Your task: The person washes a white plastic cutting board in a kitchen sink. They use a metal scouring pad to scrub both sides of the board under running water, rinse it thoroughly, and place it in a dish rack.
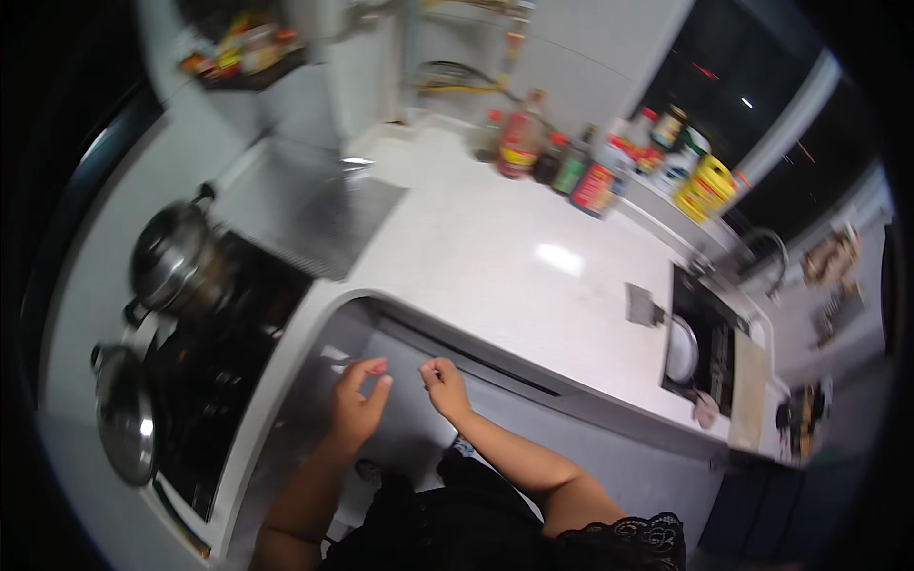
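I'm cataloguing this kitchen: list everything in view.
Hob: one, black, left
Pot: one, silver, hob's far end
Domed cookware: one, silver, hob's left edge
Panel: one, silver, beyond hob
Counter: one, white, centre
Bottles: several, mixed, counter's back and windowsill
Jug: one, yellow, windowsill
Sink: one, black, right
Dish: one, white, in sink
Flat item: one, grey, near sink
Tap: one, silver, behind sink
Board: one, tan, sink's right
Shelf items: uncounted (blurred), mixed, upper left
Left hand: one, bare, lower middle
Right hand: one, bare, beside left

Black clothing (447,519), short right sleeve (602,546) — black lace trim (657,538), scalloped edge (680,523); bare forearms (514,449)
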Demonstrator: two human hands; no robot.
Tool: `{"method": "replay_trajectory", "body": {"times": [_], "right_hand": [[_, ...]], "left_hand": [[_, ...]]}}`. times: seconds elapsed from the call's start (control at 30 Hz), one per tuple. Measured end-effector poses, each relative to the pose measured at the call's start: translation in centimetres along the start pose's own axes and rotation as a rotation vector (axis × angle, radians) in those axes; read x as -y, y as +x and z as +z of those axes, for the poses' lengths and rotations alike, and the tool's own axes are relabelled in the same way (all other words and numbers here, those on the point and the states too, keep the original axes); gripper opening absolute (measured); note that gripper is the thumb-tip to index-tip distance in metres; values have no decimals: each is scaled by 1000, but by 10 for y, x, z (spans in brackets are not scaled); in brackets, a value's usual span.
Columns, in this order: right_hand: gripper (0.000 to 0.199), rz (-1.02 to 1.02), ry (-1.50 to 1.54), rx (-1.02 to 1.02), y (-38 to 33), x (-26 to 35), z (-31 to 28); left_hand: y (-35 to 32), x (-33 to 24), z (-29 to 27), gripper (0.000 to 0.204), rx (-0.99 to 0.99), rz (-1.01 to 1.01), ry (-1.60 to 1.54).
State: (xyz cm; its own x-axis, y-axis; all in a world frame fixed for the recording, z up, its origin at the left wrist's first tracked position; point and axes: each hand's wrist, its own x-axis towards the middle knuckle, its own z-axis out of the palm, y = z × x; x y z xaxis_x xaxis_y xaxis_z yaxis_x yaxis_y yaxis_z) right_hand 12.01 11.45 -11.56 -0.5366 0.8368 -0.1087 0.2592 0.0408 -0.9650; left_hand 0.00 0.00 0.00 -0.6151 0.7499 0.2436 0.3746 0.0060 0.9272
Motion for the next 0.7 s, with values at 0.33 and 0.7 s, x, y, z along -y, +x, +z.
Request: {"method": "replay_trajectory", "body": {"times": [0.33,0.7], "right_hand": [[20,206,-5,-761,22,-74,-348],[38,241,-648,-1034,-21,-152,-540]], "left_hand": [[47,-39,340,23,618,9,-194],[90,-22,520,23,950,133,-55]]}}
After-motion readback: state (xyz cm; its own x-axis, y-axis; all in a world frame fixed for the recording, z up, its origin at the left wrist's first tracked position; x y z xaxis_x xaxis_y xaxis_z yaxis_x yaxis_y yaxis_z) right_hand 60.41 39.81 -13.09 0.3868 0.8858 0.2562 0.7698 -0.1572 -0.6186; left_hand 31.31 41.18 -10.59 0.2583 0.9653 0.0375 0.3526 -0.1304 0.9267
